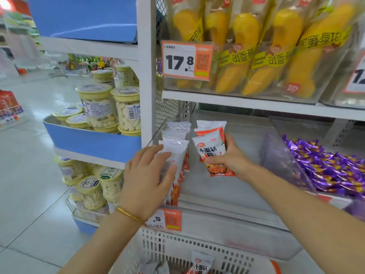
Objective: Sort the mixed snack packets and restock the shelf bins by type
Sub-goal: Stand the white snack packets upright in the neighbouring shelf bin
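Note:
My right hand [232, 158] grips a small stack of white-and-orange snack packets [211, 143], held upright inside a clear shelf bin [227, 196]. At the bin's left side stands a row of the same packets [175, 153] on edge. My left hand [147, 176], with a gold bracelet on the wrist, rests flat with spread fingers against the front of that row. Below, a white perforated basket [177, 246] holds more of these packets [199, 264].
A neighbouring clear bin [276, 155] at the right holds purple wrapped candies [331, 169]. Yellow banana-shaped packs [246, 50] fill the shelf above, behind a 17.8 price tag [185, 60]. Blue trays of yellow-lidded jars [102, 107] stand at the left, beside the tiled aisle floor.

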A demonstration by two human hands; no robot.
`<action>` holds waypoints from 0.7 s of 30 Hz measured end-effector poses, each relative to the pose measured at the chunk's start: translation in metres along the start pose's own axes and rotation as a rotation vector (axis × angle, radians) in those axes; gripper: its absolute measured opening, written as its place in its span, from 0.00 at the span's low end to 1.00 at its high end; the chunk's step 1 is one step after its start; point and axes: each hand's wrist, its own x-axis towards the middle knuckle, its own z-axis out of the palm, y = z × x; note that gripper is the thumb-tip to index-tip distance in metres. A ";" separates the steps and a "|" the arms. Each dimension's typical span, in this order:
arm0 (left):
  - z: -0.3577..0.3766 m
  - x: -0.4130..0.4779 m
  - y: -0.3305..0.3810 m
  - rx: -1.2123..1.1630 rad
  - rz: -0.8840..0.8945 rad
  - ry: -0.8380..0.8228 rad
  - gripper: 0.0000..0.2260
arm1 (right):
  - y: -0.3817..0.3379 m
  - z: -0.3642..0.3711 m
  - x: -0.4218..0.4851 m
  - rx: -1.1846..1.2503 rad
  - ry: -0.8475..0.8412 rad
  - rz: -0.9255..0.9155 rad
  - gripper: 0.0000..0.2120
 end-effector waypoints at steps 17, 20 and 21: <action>0.007 0.002 -0.001 0.169 0.138 0.070 0.20 | 0.039 0.029 0.054 -0.036 0.061 -0.059 0.31; 0.009 0.001 0.001 0.169 0.153 0.083 0.19 | 0.039 0.026 0.053 -0.108 0.071 -0.030 0.36; 0.010 0.001 0.002 0.175 0.166 0.096 0.19 | 0.039 0.026 0.052 -0.116 0.097 -0.009 0.38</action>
